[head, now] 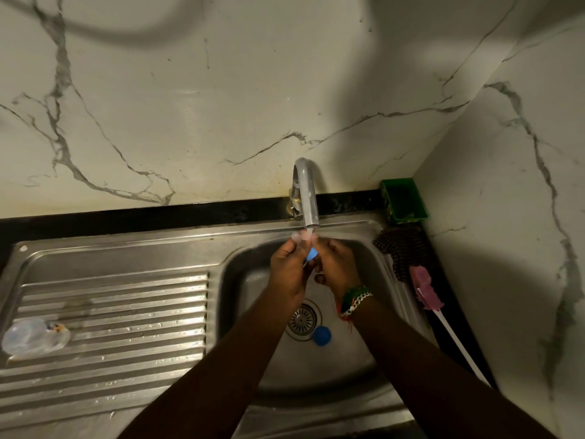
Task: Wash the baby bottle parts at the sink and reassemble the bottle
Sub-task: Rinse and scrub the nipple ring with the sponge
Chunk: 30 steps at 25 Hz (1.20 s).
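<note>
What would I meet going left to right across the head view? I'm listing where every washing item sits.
Clear bottle on the draining board → left hand → small blue part under the tap → right hand → dark scrubber → pink bottle brush.

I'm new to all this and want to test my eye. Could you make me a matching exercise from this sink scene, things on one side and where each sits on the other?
Things:
1. clear bottle
2. blue cap
3. green tub
4. pink sponge brush

Places:
A. back corner by the wall
B. ribbed draining board
C. sink ledge, right of the basin
D. basin floor beside the drain

Pairs: 1-B, 2-D, 3-A, 4-C
</note>
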Each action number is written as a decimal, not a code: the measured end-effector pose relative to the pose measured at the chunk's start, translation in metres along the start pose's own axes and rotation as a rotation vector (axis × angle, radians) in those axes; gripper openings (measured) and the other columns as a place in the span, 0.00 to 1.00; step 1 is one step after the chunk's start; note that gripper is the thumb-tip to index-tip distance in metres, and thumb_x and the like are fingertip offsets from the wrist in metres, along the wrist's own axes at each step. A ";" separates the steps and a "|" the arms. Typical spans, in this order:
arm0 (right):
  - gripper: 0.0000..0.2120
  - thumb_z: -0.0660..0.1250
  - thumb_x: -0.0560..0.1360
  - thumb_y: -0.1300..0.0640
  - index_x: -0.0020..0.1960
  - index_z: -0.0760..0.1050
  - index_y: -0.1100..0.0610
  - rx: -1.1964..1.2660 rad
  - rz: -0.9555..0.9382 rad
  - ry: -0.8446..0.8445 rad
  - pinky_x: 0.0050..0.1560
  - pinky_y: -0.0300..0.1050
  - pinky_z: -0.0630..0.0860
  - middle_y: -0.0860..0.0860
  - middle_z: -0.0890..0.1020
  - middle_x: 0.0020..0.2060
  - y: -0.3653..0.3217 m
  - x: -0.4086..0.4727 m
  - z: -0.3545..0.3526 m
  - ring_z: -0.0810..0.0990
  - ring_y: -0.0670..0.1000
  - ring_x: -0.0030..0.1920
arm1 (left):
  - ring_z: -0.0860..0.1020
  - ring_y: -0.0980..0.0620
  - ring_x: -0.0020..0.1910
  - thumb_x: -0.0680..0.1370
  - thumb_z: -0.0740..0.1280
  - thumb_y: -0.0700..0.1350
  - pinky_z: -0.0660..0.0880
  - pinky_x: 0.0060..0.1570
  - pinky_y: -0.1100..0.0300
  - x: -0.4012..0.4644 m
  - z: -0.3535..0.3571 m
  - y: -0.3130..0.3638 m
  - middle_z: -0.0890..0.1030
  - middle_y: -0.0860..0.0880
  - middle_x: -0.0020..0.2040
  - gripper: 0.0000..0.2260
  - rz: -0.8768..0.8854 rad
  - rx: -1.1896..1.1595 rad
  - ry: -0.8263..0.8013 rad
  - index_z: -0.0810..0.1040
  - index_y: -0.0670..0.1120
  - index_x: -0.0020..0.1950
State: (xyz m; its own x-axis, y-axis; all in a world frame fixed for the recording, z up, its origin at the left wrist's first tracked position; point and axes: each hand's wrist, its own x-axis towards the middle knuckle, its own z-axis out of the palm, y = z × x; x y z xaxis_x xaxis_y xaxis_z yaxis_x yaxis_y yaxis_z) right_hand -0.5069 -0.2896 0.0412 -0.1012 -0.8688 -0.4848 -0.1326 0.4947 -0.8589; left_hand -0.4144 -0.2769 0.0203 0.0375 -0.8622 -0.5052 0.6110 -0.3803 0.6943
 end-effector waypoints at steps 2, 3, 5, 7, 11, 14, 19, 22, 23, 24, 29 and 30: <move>0.16 0.67 0.80 0.46 0.50 0.82 0.59 0.006 -0.032 0.030 0.35 0.40 0.77 0.53 0.83 0.38 0.000 0.001 0.004 0.82 0.51 0.37 | 0.84 0.47 0.56 0.82 0.65 0.43 0.82 0.55 0.52 -0.004 -0.003 0.000 0.84 0.44 0.58 0.13 0.047 0.010 -0.032 0.80 0.42 0.64; 0.17 0.67 0.80 0.46 0.50 0.82 0.60 0.025 -0.007 0.057 0.32 0.36 0.75 0.52 0.82 0.36 -0.001 0.002 0.007 0.80 0.49 0.35 | 0.84 0.48 0.56 0.80 0.66 0.44 0.82 0.54 0.53 -0.006 -0.005 -0.001 0.84 0.44 0.58 0.14 0.072 0.018 -0.047 0.80 0.42 0.64; 0.15 0.66 0.81 0.47 0.50 0.81 0.60 0.059 0.058 0.076 0.28 0.33 0.70 0.49 0.80 0.35 -0.007 0.003 0.010 0.78 0.46 0.33 | 0.83 0.48 0.55 0.77 0.68 0.46 0.82 0.50 0.56 -0.009 -0.006 -0.002 0.84 0.44 0.59 0.15 0.094 0.001 -0.037 0.80 0.44 0.63; 0.11 0.65 0.82 0.49 0.50 0.80 0.56 0.000 0.040 -0.003 0.31 0.33 0.71 0.49 0.80 0.36 -0.012 0.000 0.009 0.78 0.47 0.37 | 0.83 0.46 0.55 0.79 0.67 0.47 0.82 0.49 0.55 -0.006 -0.008 -0.001 0.83 0.42 0.60 0.15 0.070 -0.087 0.033 0.80 0.45 0.64; 0.09 0.66 0.81 0.52 0.48 0.81 0.56 -0.153 -0.220 -0.045 0.48 0.49 0.83 0.53 0.84 0.42 -0.001 -0.004 0.005 0.83 0.51 0.45 | 0.83 0.42 0.59 0.82 0.66 0.50 0.81 0.57 0.46 -0.002 0.001 0.003 0.83 0.38 0.61 0.15 -0.120 -0.239 0.180 0.79 0.43 0.66; 0.13 0.61 0.80 0.52 0.51 0.83 0.57 -0.422 -0.563 0.065 0.53 0.52 0.82 0.53 0.79 0.51 0.015 0.006 -0.008 0.81 0.51 0.49 | 0.83 0.41 0.57 0.81 0.68 0.55 0.81 0.53 0.47 -0.009 0.011 0.006 0.84 0.38 0.59 0.19 -0.264 -0.279 0.184 0.79 0.41 0.63; 0.17 0.57 0.79 0.53 0.53 0.84 0.58 -0.662 -0.781 -0.014 0.54 0.42 0.76 0.55 0.76 0.55 0.018 0.004 -0.028 0.76 0.48 0.52 | 0.80 0.46 0.51 0.81 0.64 0.61 0.77 0.51 0.52 -0.004 0.008 0.010 0.82 0.40 0.55 0.23 -0.371 -0.239 0.164 0.78 0.42 0.59; 0.11 0.61 0.80 0.59 0.52 0.81 0.62 -0.543 -0.731 0.056 0.52 0.44 0.77 0.57 0.81 0.51 -0.002 0.013 -0.022 0.78 0.50 0.50 | 0.78 0.51 0.40 0.77 0.68 0.63 0.74 0.45 0.57 0.005 0.000 0.008 0.83 0.46 0.38 0.22 -0.447 -0.120 0.181 0.81 0.43 0.52; 0.09 0.62 0.81 0.62 0.54 0.80 0.62 -0.535 -0.686 0.084 0.53 0.45 0.77 0.58 0.82 0.51 -0.009 0.026 -0.020 0.80 0.52 0.50 | 0.77 0.52 0.37 0.78 0.68 0.62 0.73 0.41 0.58 0.006 -0.001 0.008 0.81 0.47 0.33 0.21 -0.474 -0.082 0.160 0.80 0.44 0.48; 0.08 0.63 0.81 0.64 0.55 0.80 0.62 -0.528 -0.645 0.075 0.54 0.46 0.78 0.57 0.83 0.51 -0.020 0.042 -0.017 0.81 0.54 0.51 | 0.75 0.52 0.34 0.78 0.67 0.63 0.71 0.37 0.59 0.005 0.000 0.008 0.79 0.48 0.31 0.21 -0.505 -0.063 0.127 0.79 0.45 0.43; 0.17 0.60 0.84 0.57 0.68 0.74 0.65 -0.267 -0.270 -0.378 0.45 0.37 0.80 0.54 0.80 0.44 -0.060 0.102 0.008 0.81 0.46 0.40 | 0.76 0.54 0.33 0.72 0.71 0.66 0.70 0.36 0.61 0.001 -0.005 0.010 0.80 0.49 0.34 0.22 -0.618 -0.126 0.095 0.81 0.46 0.39; 0.19 0.57 0.84 0.57 0.66 0.74 0.69 -0.284 -0.245 -0.415 0.40 0.33 0.78 0.54 0.80 0.42 -0.064 0.107 0.012 0.81 0.45 0.36 | 0.77 0.54 0.33 0.72 0.71 0.66 0.70 0.37 0.61 0.000 -0.005 0.010 0.81 0.48 0.35 0.23 -0.613 -0.148 0.093 0.81 0.45 0.40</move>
State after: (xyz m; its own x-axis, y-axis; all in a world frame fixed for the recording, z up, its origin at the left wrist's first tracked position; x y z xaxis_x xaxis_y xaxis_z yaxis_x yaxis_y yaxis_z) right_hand -0.4977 -0.4143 0.0430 0.3545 -0.8669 -0.3504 -0.3696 0.2143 -0.9042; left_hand -0.4039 -0.2789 0.0246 -0.2895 -0.4674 -0.8353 0.6458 -0.7395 0.1899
